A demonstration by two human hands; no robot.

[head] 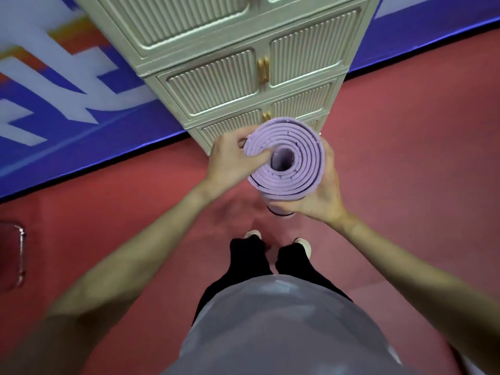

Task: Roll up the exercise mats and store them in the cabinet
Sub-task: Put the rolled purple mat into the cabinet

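Note:
A rolled purple exercise mat [292, 174] stands upright in front of me, its spiral end facing the camera. My left hand [230, 161] grips its upper left edge, thumb laid over the spiral toward the hollow core. My right hand [322, 196] wraps round the right and near side of the roll. Directly behind the mat rises the cream cabinet [230, 77] with ribbed doors and gold handles [263, 70]; every door in view is closed.
The floor [405, 144] is red. A blue wall banner [81, 104] with white lettering runs behind the cabinet. A metal-framed object [16, 255] sits at the left edge. My feet [278, 243] stand just short of the mat.

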